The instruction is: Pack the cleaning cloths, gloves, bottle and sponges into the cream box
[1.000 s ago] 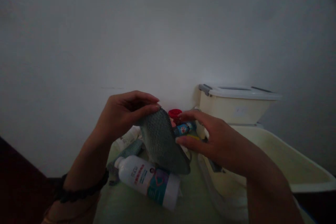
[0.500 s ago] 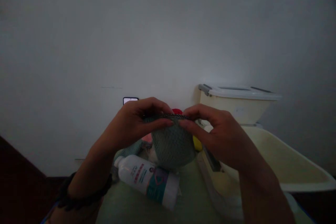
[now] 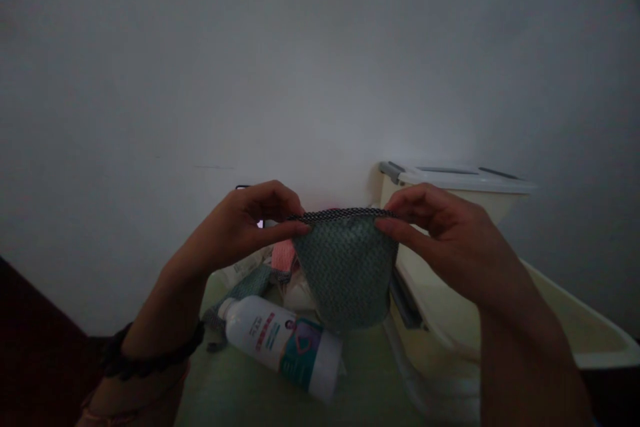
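Note:
A grey-green knitted cloth (image 3: 347,270) with a dark checked top edge hangs stretched between my two hands. My left hand (image 3: 245,223) pinches its left corner, fingers closed on the edge. My right hand (image 3: 440,233) pinches the right corner in the same way. The cloth's lower part droops above a white bottle (image 3: 283,343) with a teal and pink label, which lies on its side on the pale green surface (image 3: 235,393). I wear a dark bead bracelet on the left wrist.
A cream lidded storage box (image 3: 453,190) stands against the white wall at right, with an open cream tub (image 3: 565,330) in front of it. Behind the cloth lie a pink cloth (image 3: 283,255) and another grey-green cloth (image 3: 245,290). The room is dim.
My hands have drawn apart, spreading the cloth's top edge wide and taut. One second ago only my left hand held it, and my right hand was reaching toward it.

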Demonstrator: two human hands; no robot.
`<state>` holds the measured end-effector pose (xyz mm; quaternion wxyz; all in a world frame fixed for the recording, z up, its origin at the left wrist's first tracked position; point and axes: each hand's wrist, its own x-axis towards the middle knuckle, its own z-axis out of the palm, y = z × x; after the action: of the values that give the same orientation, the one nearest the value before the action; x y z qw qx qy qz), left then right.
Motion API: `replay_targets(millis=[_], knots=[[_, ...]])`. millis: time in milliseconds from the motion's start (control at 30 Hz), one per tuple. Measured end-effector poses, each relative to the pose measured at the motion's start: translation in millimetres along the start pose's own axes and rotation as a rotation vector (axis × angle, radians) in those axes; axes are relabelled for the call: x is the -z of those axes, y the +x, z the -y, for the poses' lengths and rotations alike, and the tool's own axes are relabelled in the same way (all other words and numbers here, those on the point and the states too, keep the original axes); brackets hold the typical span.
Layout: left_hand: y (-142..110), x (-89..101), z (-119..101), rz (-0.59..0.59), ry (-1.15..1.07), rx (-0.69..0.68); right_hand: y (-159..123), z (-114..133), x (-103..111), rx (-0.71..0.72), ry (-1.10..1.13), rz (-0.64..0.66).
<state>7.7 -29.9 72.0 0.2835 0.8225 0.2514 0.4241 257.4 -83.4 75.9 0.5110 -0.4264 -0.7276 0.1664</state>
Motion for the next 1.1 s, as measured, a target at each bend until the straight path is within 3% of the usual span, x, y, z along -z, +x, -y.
replay_targets(millis=[133,333,467,567,667,733,800,867,1000,1100], knots=[[0.5,0.3,1.6,0.006,-0.022,0.026,1.1,-5.5,-0.4,-0.035,0.078,-0.003],[5.0,-7.7,3.9,-0.380,-0.186,-0.071,3.3,-4.0,-11.9,-0.068,0.250,-0.048],[8.0,-14.7,0.4,-0.548,-0.269,-0.067,5.6,-2.9,-19.0,-0.109,0.439,-0.088],[10.2,-17.7,-4.7,-0.644,-0.363,-0.045,4.1,-1.8,-19.7,-0.146,0.558,0.134],[13.2,-19.5,-9.9,-0.718,-0.455,0.010,0.9,0.6,-22.0,-0.194,0.512,0.396],[15.1,-20.5,-11.7,-0.739,-0.509,0.061,-0.1,1.9,-25.9,-0.194,0.439,0.403],[16.6,-21.5,-10.3,-0.737,-0.579,0.120,0.3,2.6,-30.5,-0.156,0.415,0.330],[17.4,-22.3,-4.1,-0.647,-0.679,0.190,1.7,2.9,-34.0,-0.137,0.449,0.270],[16.2,-25.6,20.1,-0.130,-0.845,0.343,3.9,4.1,-35.1,-0.252,0.547,0.161],[13.0,-31.0,34.1,0.110,-0.836,0.322,4.3,4.5,-32.8,-0.309,0.552,0.070]])
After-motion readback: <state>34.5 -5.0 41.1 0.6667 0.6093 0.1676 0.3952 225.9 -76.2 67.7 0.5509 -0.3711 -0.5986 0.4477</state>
